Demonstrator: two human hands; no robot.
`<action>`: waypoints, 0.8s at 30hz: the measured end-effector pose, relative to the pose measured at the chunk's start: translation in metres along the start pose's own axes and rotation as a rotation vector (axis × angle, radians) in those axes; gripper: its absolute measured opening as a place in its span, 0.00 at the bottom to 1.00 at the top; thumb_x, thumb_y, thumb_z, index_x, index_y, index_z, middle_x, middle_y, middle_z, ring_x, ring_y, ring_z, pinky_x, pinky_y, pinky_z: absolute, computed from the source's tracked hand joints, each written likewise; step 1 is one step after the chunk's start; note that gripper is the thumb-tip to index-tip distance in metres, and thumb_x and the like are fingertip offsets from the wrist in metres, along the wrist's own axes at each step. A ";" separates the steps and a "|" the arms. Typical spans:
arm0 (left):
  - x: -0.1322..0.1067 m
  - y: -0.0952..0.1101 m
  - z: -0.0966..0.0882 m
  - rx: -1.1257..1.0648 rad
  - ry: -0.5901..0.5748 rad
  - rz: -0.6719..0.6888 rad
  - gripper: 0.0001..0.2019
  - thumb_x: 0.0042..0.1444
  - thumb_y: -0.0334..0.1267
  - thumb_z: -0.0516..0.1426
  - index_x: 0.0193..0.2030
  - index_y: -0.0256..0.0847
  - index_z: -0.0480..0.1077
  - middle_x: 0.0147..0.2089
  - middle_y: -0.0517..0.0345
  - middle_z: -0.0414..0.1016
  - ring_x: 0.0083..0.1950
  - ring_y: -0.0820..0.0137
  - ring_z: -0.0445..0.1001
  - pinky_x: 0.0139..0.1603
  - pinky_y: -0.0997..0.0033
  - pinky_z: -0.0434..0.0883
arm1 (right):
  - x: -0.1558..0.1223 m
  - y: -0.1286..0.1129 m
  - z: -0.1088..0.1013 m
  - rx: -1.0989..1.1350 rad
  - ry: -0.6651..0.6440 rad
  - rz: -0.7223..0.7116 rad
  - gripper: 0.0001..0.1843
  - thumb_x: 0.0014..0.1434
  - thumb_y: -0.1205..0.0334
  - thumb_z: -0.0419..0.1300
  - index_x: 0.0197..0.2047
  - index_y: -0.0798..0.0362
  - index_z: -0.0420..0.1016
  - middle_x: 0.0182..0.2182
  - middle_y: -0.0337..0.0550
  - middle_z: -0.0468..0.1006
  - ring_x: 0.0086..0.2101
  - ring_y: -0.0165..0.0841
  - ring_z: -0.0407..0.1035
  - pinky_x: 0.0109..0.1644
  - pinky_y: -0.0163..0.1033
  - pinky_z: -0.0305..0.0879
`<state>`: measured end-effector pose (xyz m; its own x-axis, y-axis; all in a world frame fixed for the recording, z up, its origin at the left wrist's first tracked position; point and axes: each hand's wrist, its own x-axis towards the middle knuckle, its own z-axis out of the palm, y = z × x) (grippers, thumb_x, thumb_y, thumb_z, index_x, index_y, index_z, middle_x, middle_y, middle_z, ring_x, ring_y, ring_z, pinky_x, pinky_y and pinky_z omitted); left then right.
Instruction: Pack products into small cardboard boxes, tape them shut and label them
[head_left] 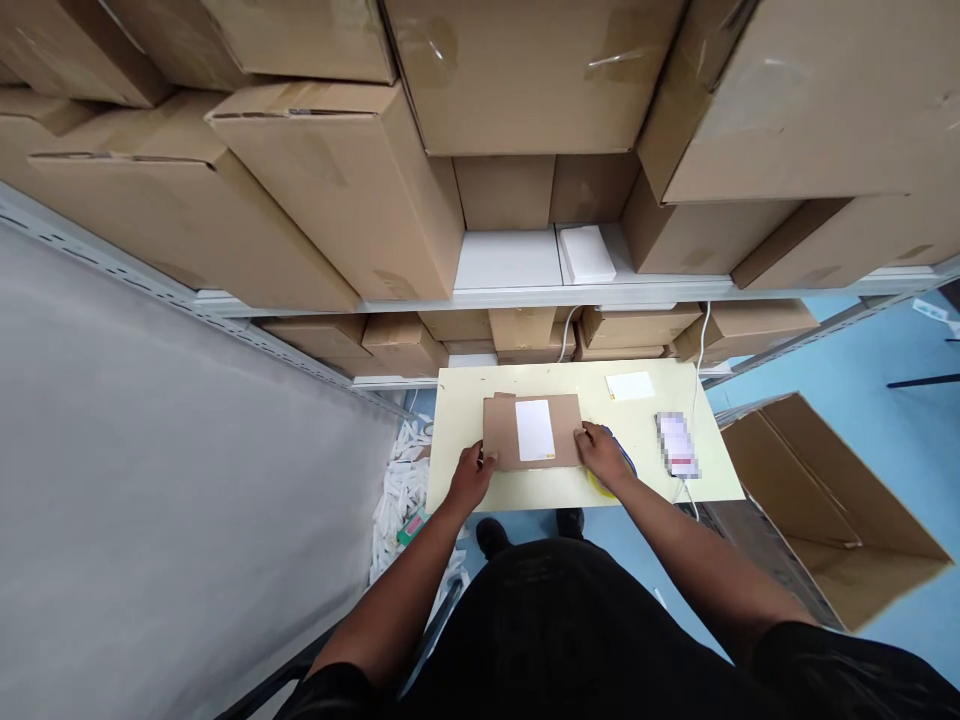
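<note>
A flat brown cardboard piece (502, 430) with a white label (535, 430) on it lies on a small pale yellow table (652, 480). My left hand (472, 475) grips its left edge, fingers curled over it. My right hand (600, 452) holds its right edge, fingers bent on the cardboard. Under my right hand a yellow roll (600, 485) with a blue rim peeks out.
A white slip (630, 386) and a blurred phone (677, 444) on a white cable lie on the table's right. Shelves packed with cardboard boxes (337, 190) rise behind. An open carton (825, 500) stands at right, white scraps (401, 490) litter the floor at left.
</note>
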<state>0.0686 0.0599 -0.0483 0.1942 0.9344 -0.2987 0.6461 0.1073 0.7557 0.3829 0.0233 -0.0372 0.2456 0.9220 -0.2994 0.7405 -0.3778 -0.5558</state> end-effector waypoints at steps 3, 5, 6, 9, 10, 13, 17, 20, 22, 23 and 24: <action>-0.008 0.000 -0.003 -0.061 -0.023 -0.033 0.25 0.66 0.52 0.52 0.60 0.37 0.70 0.49 0.47 0.76 0.41 0.64 0.77 0.47 0.59 0.76 | -0.013 0.037 -0.008 -0.076 0.086 0.149 0.20 0.66 0.57 0.51 0.58 0.54 0.70 0.52 0.53 0.76 0.53 0.42 0.71 0.55 0.43 0.67; -0.015 0.001 -0.009 -0.068 0.033 -0.043 0.25 0.65 0.53 0.53 0.60 0.38 0.70 0.50 0.47 0.76 0.44 0.63 0.78 0.48 0.58 0.76 | -0.022 0.064 -0.012 -0.181 0.041 0.284 0.22 0.62 0.52 0.57 0.56 0.54 0.69 0.52 0.56 0.75 0.53 0.46 0.71 0.52 0.45 0.68; -0.019 0.004 -0.012 -0.063 0.071 -0.043 0.24 0.64 0.53 0.54 0.59 0.38 0.71 0.50 0.48 0.77 0.45 0.62 0.78 0.50 0.57 0.76 | -0.024 0.076 -0.012 -0.220 -0.015 0.334 0.24 0.61 0.48 0.59 0.55 0.54 0.69 0.51 0.56 0.75 0.52 0.47 0.72 0.50 0.45 0.69; -0.028 0.022 -0.023 -0.039 0.142 -0.003 0.21 0.65 0.52 0.53 0.55 0.40 0.73 0.49 0.49 0.78 0.49 0.60 0.78 0.53 0.57 0.75 | -0.020 0.102 -0.011 -0.240 -0.195 0.386 0.24 0.60 0.45 0.59 0.52 0.54 0.70 0.48 0.55 0.76 0.47 0.46 0.75 0.43 0.42 0.69; -0.030 0.033 -0.025 -0.025 0.144 0.025 0.20 0.66 0.52 0.53 0.54 0.41 0.74 0.49 0.50 0.78 0.49 0.61 0.78 0.54 0.57 0.75 | -0.015 0.108 -0.011 -0.228 -0.224 0.384 0.23 0.61 0.46 0.60 0.51 0.54 0.70 0.47 0.54 0.77 0.45 0.44 0.76 0.41 0.41 0.68; -0.031 0.079 -0.020 0.036 0.071 0.142 0.16 0.66 0.49 0.53 0.50 0.43 0.76 0.45 0.53 0.79 0.46 0.63 0.78 0.50 0.62 0.74 | -0.002 0.121 -0.015 -0.183 -0.238 0.359 0.17 0.60 0.53 0.60 0.49 0.53 0.72 0.44 0.52 0.80 0.41 0.41 0.77 0.38 0.38 0.66; -0.018 0.151 0.020 0.057 -0.140 0.238 0.15 0.68 0.48 0.52 0.42 0.44 0.76 0.42 0.56 0.80 0.45 0.64 0.78 0.48 0.64 0.73 | -0.008 0.136 -0.031 -0.134 -0.148 0.303 0.18 0.63 0.58 0.56 0.54 0.52 0.73 0.48 0.52 0.80 0.45 0.40 0.76 0.43 0.39 0.67; 0.003 0.195 0.069 0.037 -0.360 0.086 0.21 0.67 0.57 0.50 0.37 0.43 0.73 0.34 0.57 0.79 0.37 0.65 0.78 0.39 0.66 0.72 | -0.029 0.144 -0.045 -0.037 0.055 0.194 0.26 0.61 0.62 0.55 0.63 0.53 0.69 0.53 0.52 0.79 0.49 0.42 0.75 0.51 0.42 0.69; 0.018 0.216 0.102 -0.032 -0.477 -0.078 0.25 0.66 0.62 0.48 0.37 0.42 0.71 0.33 0.56 0.78 0.32 0.66 0.77 0.33 0.68 0.71 | -0.044 0.146 -0.054 0.034 0.191 0.100 0.30 0.60 0.64 0.55 0.66 0.54 0.67 0.56 0.52 0.78 0.52 0.43 0.74 0.56 0.45 0.69; 0.024 0.224 0.117 -0.075 -0.523 -0.154 0.26 0.65 0.64 0.48 0.37 0.41 0.70 0.33 0.55 0.77 0.31 0.67 0.77 0.30 0.69 0.70 | -0.051 0.147 -0.058 0.057 0.233 0.059 0.31 0.60 0.64 0.54 0.67 0.55 0.66 0.57 0.52 0.77 0.54 0.44 0.73 0.58 0.47 0.69; 0.028 0.230 0.130 -0.137 -0.559 -0.213 0.27 0.64 0.65 0.48 0.37 0.41 0.69 0.33 0.54 0.77 0.30 0.67 0.76 0.28 0.70 0.69 | -0.056 0.147 -0.061 0.072 0.263 0.022 0.32 0.60 0.64 0.54 0.68 0.55 0.65 0.57 0.52 0.77 0.55 0.44 0.72 0.60 0.48 0.69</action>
<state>0.3189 0.0666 0.0416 0.4531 0.5717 -0.6840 0.6198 0.3494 0.7027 0.5167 -0.0788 -0.0546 0.4223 0.9003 -0.1059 0.6890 -0.3947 -0.6078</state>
